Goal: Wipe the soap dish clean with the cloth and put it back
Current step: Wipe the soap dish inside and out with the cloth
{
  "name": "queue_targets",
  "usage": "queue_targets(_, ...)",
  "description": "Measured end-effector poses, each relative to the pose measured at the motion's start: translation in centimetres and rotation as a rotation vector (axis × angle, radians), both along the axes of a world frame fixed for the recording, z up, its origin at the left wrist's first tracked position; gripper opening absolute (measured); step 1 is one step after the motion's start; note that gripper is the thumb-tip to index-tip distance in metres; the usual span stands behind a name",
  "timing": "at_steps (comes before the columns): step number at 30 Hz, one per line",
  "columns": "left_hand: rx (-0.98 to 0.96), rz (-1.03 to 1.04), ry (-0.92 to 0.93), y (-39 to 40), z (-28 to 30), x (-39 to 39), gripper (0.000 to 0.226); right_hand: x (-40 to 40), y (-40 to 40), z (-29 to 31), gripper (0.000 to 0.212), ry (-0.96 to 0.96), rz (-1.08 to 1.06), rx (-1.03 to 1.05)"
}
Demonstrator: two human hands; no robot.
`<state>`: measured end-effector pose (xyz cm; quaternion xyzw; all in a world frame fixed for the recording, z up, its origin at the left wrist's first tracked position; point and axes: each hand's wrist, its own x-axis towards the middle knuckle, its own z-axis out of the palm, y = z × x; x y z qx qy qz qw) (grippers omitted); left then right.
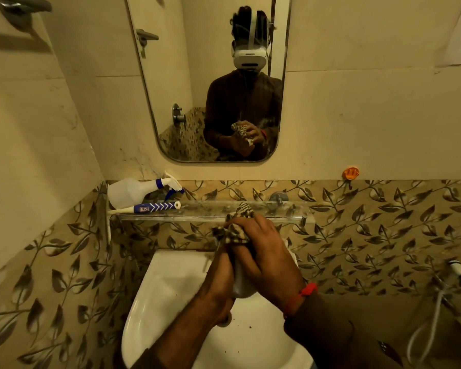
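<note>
Above the white sink (171, 288), both my hands are pressed together around a pale soap dish (242, 284). Only a narrow white strip of the dish shows between my palms. My left hand (218, 283) grips the dish from the left side. My right hand (266, 257) presses a checked cloth (234, 227) onto the top of the dish; the cloth bunches up above my fingers. A red band circles my right wrist.
A glass shelf (197, 209) on the wall behind holds a white spray bottle (136, 191) lying on its side and a blue-and-white tube (155, 207). A mirror (186, 75) hangs above. A hose sprayer (457, 270) hangs at right, and an orange hook (350, 173) is on the wall.
</note>
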<state>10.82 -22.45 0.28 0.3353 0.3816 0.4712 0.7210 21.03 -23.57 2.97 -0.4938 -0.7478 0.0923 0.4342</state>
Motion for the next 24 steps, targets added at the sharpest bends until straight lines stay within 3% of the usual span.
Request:
queue_targets(3,0.019,0.022,0.132,0.7,0.0,-0.3,0.05,0.3,0.5,0.0,0.031,0.137,-0.001,-0.01)
queue_targets(5,0.204,0.024,0.382,0.4,-0.3,-0.8,0.068,0.6,0.8,0.2,0.026,0.222,0.013,-0.039)
queue_targets(7,0.361,0.031,0.415,0.1,0.1,-1.4,0.062,1.0,0.8,0.6,0.017,0.366,0.041,-0.113)
queue_targets(11,0.632,0.027,0.407,0.8,0.0,-2.2,0.078,1.8,0.2,1.0,0.016,0.775,0.053,-0.339)
queue_targets(14,0.806,0.135,0.559,0.9,-0.4,-1.8,0.063,1.8,0.1,0.6,0.022,0.972,0.108,-0.39)
queue_targets(19,0.876,0.261,0.495,0.2,-1.8,-0.6,0.051,1.2,0.3,0.8,0.018,0.982,0.138,-0.319)
queue_targets(24,0.947,0.265,0.575,0.6,-1.9,-0.9,0.046,1.4,0.5,0.7,0.029,1.005,0.178,-0.297)
